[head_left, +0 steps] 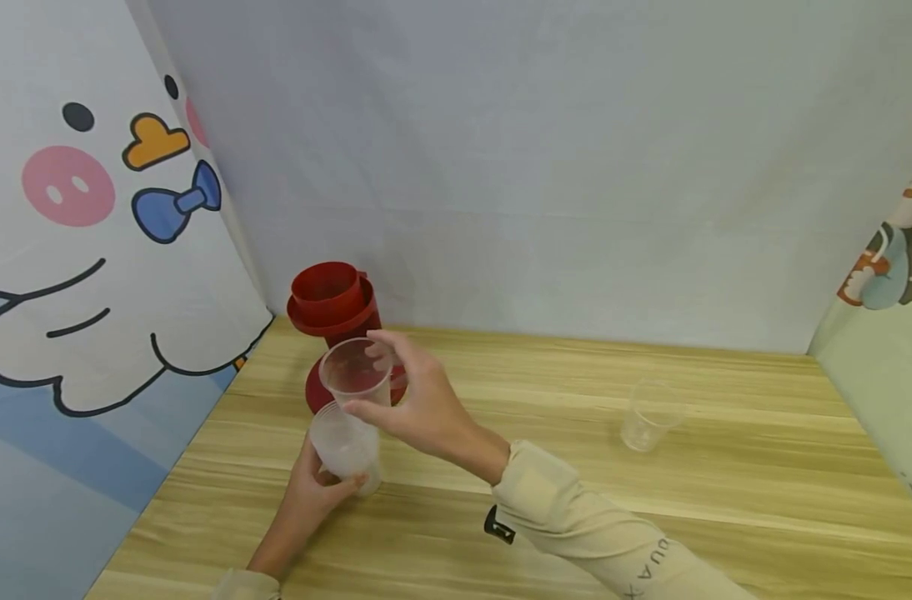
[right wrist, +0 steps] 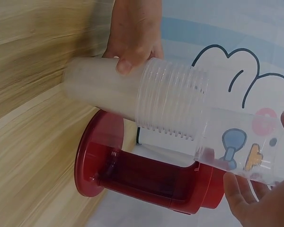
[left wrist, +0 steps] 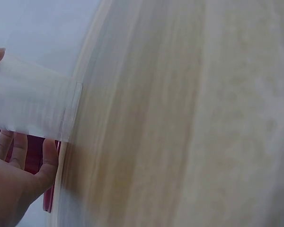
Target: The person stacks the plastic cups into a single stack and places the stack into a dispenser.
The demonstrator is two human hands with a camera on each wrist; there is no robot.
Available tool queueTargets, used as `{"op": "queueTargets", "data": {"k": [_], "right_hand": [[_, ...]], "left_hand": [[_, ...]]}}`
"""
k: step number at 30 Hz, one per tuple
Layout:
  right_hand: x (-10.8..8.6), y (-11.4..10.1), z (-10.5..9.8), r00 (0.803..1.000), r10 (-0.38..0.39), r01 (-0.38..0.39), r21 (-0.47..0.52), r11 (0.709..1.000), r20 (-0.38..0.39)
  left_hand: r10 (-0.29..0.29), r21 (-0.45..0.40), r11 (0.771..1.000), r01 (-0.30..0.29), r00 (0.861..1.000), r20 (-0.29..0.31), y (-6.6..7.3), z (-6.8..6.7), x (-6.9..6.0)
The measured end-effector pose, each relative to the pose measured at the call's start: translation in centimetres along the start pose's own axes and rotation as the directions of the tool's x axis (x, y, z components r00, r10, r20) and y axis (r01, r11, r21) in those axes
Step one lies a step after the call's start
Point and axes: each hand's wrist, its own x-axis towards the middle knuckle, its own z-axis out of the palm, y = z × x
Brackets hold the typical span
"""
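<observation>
My left hand (head_left: 311,493) grips a stack of clear plastic cups (head_left: 342,446) low on its side, holding it upright at the left of the table. Just above the stack's mouth, my right hand (head_left: 428,404) holds a single clear plastic cup (head_left: 356,368) between thumb and fingers. In the right wrist view, the stacked rims (right wrist: 165,97) show as close ridges, and the single cup (right wrist: 239,142) lines up with them. Whether its base sits inside the top cup, I cannot tell. The left wrist view shows the stack's lower end (left wrist: 47,101) beside my left fingers (left wrist: 48,163).
Behind the cups stands a red plastic stand (head_left: 328,308) with a round base and a ring-shaped top, close to the back wall. Another clear cup (head_left: 646,421) stands upright on the right of the wooden table (head_left: 546,383). A small black object (head_left: 498,525) shows beside my right sleeve.
</observation>
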Motion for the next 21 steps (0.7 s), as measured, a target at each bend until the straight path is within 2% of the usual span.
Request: {"op": "queueTargets", "data": {"k": [12, 21], "right_hand": [[0.5, -0.4, 0.7, 0.998, -0.055, 0.054, 0.03, 0.998, 0.034], [0.7, -0.1, 1.7, 0.996, -0.057, 0.055, 0.034, 0.998, 0.067]], "left_hand": [[0.013, 0.0, 1.0, -0.013, 1.0, 0.009, -0.1, -0.1, 0.0], [-0.001, -0.009, 1.0, 0.001, 1.0, 0.004, -0.1, -0.1, 0.0]]}}
